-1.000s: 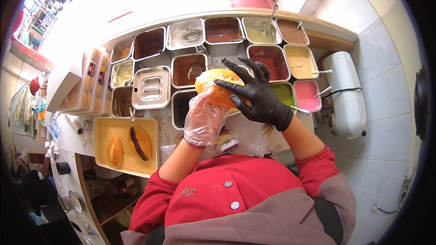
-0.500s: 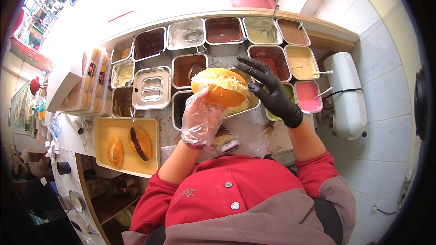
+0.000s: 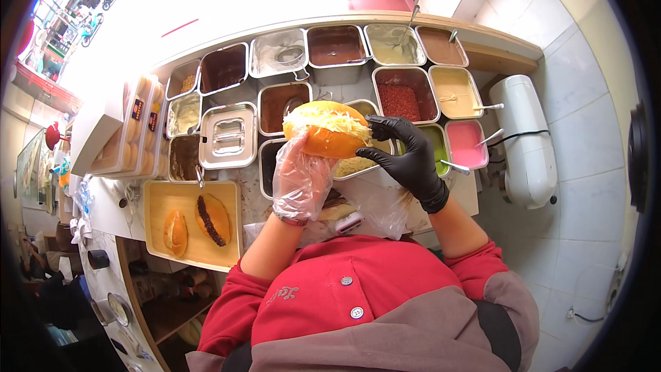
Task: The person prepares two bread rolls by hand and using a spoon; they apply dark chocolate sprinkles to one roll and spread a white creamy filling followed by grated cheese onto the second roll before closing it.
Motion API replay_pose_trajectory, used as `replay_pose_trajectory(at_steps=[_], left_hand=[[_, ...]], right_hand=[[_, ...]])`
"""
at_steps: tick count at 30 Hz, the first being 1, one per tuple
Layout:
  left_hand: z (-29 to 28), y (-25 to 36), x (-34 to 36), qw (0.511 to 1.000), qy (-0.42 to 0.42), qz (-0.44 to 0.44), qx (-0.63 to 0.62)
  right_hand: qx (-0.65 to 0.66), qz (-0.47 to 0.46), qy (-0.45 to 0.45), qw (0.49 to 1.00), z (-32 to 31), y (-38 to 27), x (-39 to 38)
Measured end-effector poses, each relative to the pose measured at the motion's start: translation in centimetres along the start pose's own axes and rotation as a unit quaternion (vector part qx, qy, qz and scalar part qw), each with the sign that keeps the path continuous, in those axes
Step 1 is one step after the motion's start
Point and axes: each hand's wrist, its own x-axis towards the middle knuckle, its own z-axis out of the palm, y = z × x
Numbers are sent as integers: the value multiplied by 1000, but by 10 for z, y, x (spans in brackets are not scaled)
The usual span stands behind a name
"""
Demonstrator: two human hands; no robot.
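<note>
A split bun (image 3: 327,142) filled with pale shredded cheese (image 3: 339,120) is held up over the counter. My left hand (image 3: 299,180), in a clear plastic glove, grips it from below at its left part. At the bun's right end, the black-gloved fingers and thumb of my right hand (image 3: 414,169) close around the tip, beside the cheese. Below the bun stands a metal tub of shredded cheese (image 3: 352,167), partly hidden by the bun and hands. Two more buns lie on a wooden-looking tray (image 3: 157,201) at the left: a plain one (image 3: 175,232) and one with dark filling (image 3: 213,220).
Several metal tubs of toppings stand in rows ahead, including red crumbs (image 3: 401,102), pink cream (image 3: 465,139) and a lidded tub (image 3: 228,134). Spoon handles jut out. Stacked clear boxes of buns (image 3: 141,124) stand left; a white machine (image 3: 525,141) right. Plastic film (image 3: 379,215) lies nearest me.
My right hand has moved left and down from above the bun's right side, and its spread fingers have closed around the bun's end. The bun has shifted slightly left.
</note>
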Motion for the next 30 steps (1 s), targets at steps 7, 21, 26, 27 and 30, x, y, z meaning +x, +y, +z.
replay_pose_trajectory(at_steps=[7,21,26,27,30], left_hand=[[-1,1,-2,1000,15,-2,27],[1,2,-3,999,14,-4,40],[-6,3,-1,999,4,-18,51],[-5,3,-1,999,2,-22,44],[-5,0,0,999,-1,-15,38]], right_hand=[[-1,-39,10,999,0,12,-1],[-295,-140,-144,934,-3,1,2],[-223,-127,-144,956,-7,5,10],[-223,-126,-143,956,-8,7,12],[-173,-91,-146,970,-7,11,14]])
